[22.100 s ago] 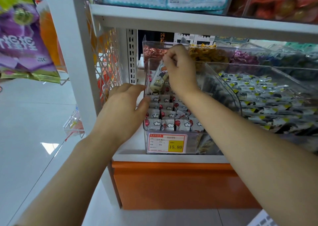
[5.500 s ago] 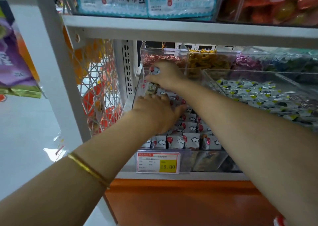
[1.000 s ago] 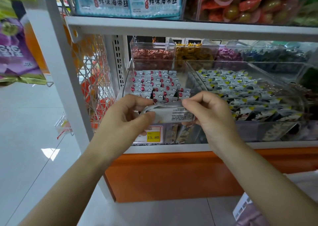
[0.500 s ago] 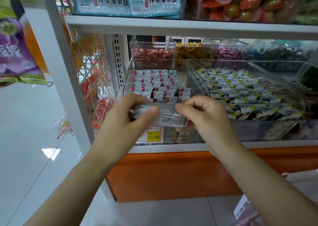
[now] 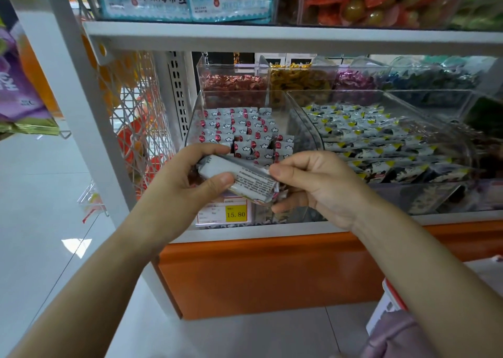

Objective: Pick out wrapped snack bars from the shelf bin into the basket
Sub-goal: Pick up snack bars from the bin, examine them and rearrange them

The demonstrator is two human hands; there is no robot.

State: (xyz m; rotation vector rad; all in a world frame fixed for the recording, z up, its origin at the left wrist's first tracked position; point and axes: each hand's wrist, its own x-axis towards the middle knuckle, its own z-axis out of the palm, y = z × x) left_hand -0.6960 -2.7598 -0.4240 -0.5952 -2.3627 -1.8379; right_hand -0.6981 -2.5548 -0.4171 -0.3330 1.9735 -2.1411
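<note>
Currently the left hand (image 5: 185, 191) and right hand (image 5: 318, 188), close together, each pinch an end of a few silver wrapped snack bars (image 5: 245, 179) held in front of the clear shelf bin (image 5: 239, 92); next, probably, they must be lowered rightward into the red-rimmed basket (image 5: 392, 297).

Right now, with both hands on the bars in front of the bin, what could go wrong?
1. The snack bars look like a loose stack: the left hand grips one end, the right hand only pinches the other. One could slip out and fall to the floor.
2. What seems to be the basket shows only as a red-rimmed edge low on the right, largely hidden. A blind drop may miss it.
</note>
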